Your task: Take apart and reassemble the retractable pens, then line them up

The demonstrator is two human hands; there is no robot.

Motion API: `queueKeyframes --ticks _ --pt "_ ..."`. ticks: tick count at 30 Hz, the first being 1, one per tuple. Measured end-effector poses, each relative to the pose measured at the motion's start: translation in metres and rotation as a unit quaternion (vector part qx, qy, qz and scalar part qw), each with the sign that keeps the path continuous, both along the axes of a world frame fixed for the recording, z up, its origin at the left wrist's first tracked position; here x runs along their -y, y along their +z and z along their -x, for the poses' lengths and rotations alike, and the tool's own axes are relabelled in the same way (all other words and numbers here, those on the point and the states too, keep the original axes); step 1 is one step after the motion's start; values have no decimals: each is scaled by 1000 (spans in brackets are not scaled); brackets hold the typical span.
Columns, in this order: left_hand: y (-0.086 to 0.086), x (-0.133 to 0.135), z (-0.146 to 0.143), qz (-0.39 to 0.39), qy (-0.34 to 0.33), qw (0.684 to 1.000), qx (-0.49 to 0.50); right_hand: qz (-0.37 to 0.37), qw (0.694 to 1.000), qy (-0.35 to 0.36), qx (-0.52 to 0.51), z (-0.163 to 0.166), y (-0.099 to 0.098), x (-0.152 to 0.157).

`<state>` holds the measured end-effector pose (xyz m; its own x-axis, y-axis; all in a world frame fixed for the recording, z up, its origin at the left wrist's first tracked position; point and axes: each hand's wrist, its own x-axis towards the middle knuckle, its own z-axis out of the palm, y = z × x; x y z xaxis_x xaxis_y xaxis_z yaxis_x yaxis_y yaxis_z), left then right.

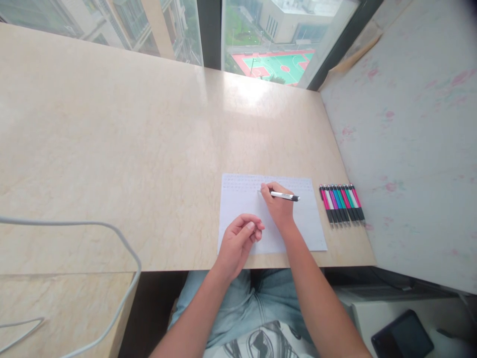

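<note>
My right hand [278, 205] grips a white pen [283, 196] with black ends. Its tip points left and down at a sheet of white paper [305, 228], where rows of small handwriting run along the top. Below and left of it, my left hand [241, 237] rests over the paper's lower left part, palm turned inward. Its fingers are curled, the thumb lies against them, and I see nothing held there. To the right of the sheet, several coloured pens [341, 204] with black grips lie side by side in a neat row.
The pale marble-patterned tabletop [149, 149] reaches back to a window. A flower-patterned wall [402, 129] bounds the right side. At left a grey cable [126, 243] loops over the table edge. A dark flat device [402, 335] lies on a white surface lower right.
</note>
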<state>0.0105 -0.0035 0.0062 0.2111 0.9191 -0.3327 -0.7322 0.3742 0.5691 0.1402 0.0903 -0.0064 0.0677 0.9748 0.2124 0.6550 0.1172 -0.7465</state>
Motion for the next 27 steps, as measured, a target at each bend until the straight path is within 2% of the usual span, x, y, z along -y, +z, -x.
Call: queueKeyframes --ticks 11,27 --pt "2 0 0 -6 1 1000 1 -3 999 -10 32 0 -2 0" --pt "0 0 -1 -8 3 1000 -4 -10 1000 -12 19 1 -3 0"
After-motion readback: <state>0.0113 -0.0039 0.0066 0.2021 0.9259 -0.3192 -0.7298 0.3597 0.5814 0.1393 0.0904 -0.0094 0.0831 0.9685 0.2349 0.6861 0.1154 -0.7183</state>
